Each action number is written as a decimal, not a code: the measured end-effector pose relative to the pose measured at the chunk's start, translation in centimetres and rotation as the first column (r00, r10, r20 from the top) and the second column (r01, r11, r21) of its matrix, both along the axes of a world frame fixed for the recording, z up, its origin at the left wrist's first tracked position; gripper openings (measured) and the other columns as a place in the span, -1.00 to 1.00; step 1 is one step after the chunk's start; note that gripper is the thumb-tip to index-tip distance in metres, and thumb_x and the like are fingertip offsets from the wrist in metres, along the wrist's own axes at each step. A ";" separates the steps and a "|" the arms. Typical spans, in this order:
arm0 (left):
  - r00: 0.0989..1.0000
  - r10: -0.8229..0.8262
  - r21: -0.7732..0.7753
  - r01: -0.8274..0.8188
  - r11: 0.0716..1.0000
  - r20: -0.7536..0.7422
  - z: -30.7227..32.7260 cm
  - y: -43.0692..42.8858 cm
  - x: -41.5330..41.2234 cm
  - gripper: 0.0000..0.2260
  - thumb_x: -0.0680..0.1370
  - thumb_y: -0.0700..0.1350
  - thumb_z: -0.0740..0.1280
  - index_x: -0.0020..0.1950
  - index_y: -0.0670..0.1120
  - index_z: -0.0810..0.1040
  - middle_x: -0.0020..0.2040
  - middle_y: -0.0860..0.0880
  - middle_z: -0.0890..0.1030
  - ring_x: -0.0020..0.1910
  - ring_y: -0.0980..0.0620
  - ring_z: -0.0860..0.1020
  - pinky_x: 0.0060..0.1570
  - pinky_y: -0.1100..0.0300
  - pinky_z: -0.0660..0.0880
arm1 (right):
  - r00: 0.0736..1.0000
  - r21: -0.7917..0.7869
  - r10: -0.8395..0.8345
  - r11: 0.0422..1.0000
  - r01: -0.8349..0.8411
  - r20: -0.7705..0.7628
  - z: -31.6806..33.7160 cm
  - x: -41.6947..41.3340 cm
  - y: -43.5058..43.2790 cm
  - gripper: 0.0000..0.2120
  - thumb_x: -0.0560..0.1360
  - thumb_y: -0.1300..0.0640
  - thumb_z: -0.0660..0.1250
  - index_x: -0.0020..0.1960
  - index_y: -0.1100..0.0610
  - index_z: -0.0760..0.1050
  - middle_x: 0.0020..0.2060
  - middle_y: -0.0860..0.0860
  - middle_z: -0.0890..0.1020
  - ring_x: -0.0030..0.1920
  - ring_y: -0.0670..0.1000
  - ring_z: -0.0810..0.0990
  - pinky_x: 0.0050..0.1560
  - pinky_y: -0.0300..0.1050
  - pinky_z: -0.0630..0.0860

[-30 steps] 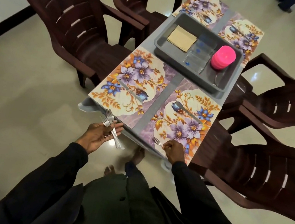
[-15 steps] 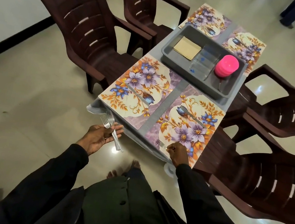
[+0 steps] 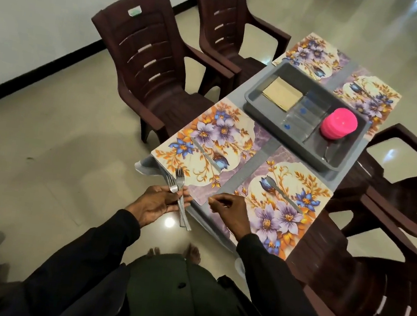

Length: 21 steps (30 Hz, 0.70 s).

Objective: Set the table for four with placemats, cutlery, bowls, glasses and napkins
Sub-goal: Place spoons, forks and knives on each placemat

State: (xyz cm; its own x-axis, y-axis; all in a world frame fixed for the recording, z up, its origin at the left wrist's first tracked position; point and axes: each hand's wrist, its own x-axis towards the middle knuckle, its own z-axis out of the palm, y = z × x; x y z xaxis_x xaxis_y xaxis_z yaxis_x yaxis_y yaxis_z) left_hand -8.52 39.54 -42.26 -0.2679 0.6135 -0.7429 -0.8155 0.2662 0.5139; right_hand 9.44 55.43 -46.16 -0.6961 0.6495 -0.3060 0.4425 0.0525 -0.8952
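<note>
left grip [image 3: 157, 202] clamped on forks [image 3: 179, 180], right grip [image 3: 232, 210] curled together at the placemat [image 3: 281, 219] edge, grey tray [image 3: 263, 104] beyond, chairs [image 3: 144, 71] alongside

Forks [image 3: 179, 180] partly hidden by left hand [image 3: 157, 204], glasses [image 3: 303, 114] in tray [image 3: 259, 96] blurred, nearest right chair [image 3: 369, 295] cropped

Single head view, looking forward and down from the near end of the table [image 3: 264, 153]. Table close below; chairs [image 3: 144, 71] on both sides of it.

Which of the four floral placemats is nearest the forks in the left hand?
The near-left floral placemat: the steel forks in the left hand overlap its near edge. The other three lie farther right or beyond the grey plastic tray.
</note>
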 end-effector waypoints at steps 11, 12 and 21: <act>0.992 -0.095 0.011 0.096 0.995 -0.079 0.2 0.5 -7.8 -0.74 0.59 -0.37 0.34 0.28 -0.36 0.56 0.15 -0.31 0.68 0.14 -0.27 0.68 0.11 -0.07 0.65 | 0.997 -0.033 0.075 0.997 -0.075 -0.002 1.6 -14.4 -1.5 -0.87 0.59 0.06 0.40 -0.02 0.08 0.70 -0.18 -0.11 0.70 -0.16 -0.18 0.65 -0.13 -0.30 0.57; 0.991 -0.108 0.011 0.109 0.994 -0.080 0.2 0.5 -8.9 -0.74 0.59 -0.37 0.34 0.27 -0.35 0.56 0.15 -0.31 0.68 0.14 -0.27 0.68 0.11 -0.06 0.65 | 0.998 -0.040 0.060 0.997 -0.060 -0.001 1.5 -15.3 -1.7 -0.89 0.59 0.09 0.41 -0.02 0.08 0.70 -0.19 -0.10 0.70 -0.17 -0.18 0.66 -0.14 -0.31 0.56; 0.911 -0.385 0.030 0.394 0.919 -0.149 1.4 1.2 -22.5 -0.77 0.61 -0.35 0.33 0.26 -0.33 0.58 0.17 -0.29 0.67 0.17 -0.25 0.66 0.22 -0.09 0.59 | 0.977 -0.098 -0.210 0.972 0.212 0.027 2.7 -26.4 -3.2 -0.89 0.56 0.29 0.39 -0.08 0.23 0.70 -0.25 0.04 0.70 -0.29 -0.13 0.61 -0.23 -0.22 0.53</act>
